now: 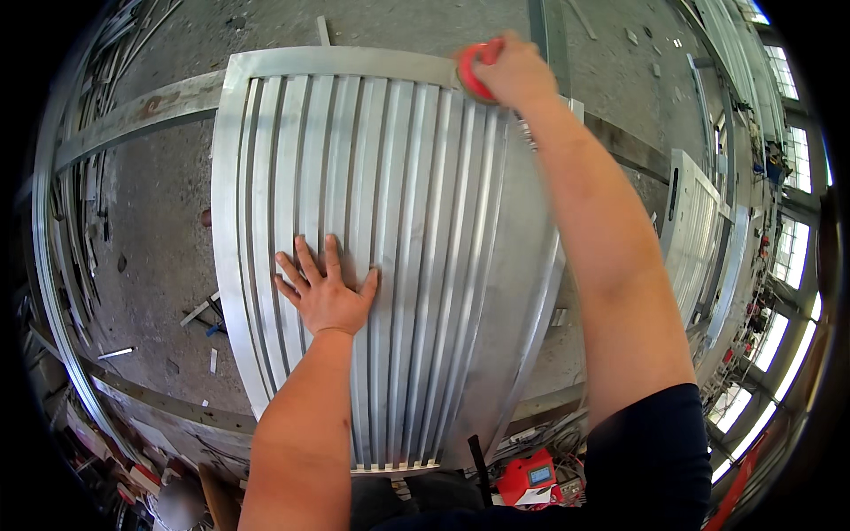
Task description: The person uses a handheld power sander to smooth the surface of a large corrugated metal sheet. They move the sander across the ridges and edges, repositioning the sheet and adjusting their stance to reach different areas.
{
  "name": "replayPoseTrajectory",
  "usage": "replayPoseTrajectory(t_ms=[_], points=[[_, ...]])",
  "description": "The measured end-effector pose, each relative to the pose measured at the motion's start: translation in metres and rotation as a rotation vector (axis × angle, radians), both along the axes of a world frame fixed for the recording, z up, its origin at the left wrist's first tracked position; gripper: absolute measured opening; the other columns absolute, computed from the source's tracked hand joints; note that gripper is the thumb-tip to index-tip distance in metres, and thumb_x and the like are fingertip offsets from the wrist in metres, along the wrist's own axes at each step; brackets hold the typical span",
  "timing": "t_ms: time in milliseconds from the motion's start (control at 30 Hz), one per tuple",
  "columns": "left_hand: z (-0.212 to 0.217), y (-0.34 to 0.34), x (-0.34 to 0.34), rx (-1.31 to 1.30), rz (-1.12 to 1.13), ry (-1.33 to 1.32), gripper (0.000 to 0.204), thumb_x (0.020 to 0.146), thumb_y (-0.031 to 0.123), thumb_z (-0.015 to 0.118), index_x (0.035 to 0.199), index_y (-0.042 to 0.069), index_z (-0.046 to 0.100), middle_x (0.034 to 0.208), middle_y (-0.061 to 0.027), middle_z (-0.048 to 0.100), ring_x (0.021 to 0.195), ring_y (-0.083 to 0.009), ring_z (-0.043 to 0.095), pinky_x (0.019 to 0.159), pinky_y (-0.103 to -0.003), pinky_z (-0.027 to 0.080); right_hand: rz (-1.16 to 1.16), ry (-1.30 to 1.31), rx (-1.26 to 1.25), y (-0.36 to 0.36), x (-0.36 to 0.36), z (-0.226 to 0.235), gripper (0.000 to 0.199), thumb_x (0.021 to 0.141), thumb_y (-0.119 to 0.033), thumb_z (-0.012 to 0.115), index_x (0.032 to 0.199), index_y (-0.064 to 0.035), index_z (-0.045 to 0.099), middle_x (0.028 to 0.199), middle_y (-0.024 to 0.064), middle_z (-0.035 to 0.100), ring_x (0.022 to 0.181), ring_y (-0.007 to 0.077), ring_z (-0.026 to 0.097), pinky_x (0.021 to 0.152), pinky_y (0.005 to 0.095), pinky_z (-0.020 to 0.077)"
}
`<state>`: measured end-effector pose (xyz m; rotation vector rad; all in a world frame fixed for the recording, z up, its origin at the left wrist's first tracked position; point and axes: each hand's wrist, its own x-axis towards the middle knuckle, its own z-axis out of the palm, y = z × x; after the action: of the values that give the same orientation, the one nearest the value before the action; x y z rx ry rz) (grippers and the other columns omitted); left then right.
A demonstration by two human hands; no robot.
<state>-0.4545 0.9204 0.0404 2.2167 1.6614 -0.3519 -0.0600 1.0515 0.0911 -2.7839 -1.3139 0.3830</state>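
Note:
A silver metal grille panel (416,177) with long parallel slats lies across two grey beams in front of me. My left hand (326,288) rests flat on the slats near the panel's middle left, fingers spread, holding nothing. My right hand (513,71) reaches to the panel's far right corner and grips a round red pad or disc (472,69), pressed against the top edge of the frame.
A long grey steel beam (142,111) runs under the panel's far end, another (168,403) under the near end. A second similar grille (695,226) stands at the right. A red box-shaped device with a small screen (529,478) sits on the concrete floor near my feet, among cables. Metal scraps lie at the left.

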Motion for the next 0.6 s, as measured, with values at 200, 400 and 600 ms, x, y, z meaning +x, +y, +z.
replayPoseTrajectory(t_ms=[200,400,600], points=[[0.004,0.002,0.006,0.009,0.0,-0.022,0.092,0.084,0.065,0.064,0.159,0.021,0.034,0.167,-0.019,0.011,0.153,-0.0479,-0.004,0.121,-0.064,-0.001,-0.051,0.034,0.004,-0.013,0.018,-0.003,0.063,0.084,-0.042,0.067,0.135,-0.0077,0.05,0.133,0.0268,0.053,0.112,0.0423,0.065,0.096,0.0457,0.0548],[0.003,0.001,0.003,-0.009,0.01,-0.02,0.092,0.085,0.066,0.062,0.159,0.021,0.033,0.168,-0.019,0.011,0.153,-0.0477,-0.005,0.121,-0.064,-0.002,-0.144,0.011,-0.008,-0.018,0.038,0.003,0.064,0.084,-0.041,0.067,0.136,-0.0068,0.049,0.132,0.0255,0.055,0.112,0.0407,0.066,0.095,0.0444,0.0554],[0.005,0.001,0.005,-0.018,0.004,0.005,0.092,0.085,0.066,0.062,0.159,0.021,0.032,0.168,-0.0192,0.011,0.153,-0.0475,-0.005,0.121,-0.063,-0.003,0.013,-0.093,0.036,-0.023,0.001,-0.004,0.062,0.084,-0.045,0.068,0.128,-0.0035,0.053,0.123,0.0272,0.061,0.111,0.0438,0.065,0.095,0.0485,0.0533]])
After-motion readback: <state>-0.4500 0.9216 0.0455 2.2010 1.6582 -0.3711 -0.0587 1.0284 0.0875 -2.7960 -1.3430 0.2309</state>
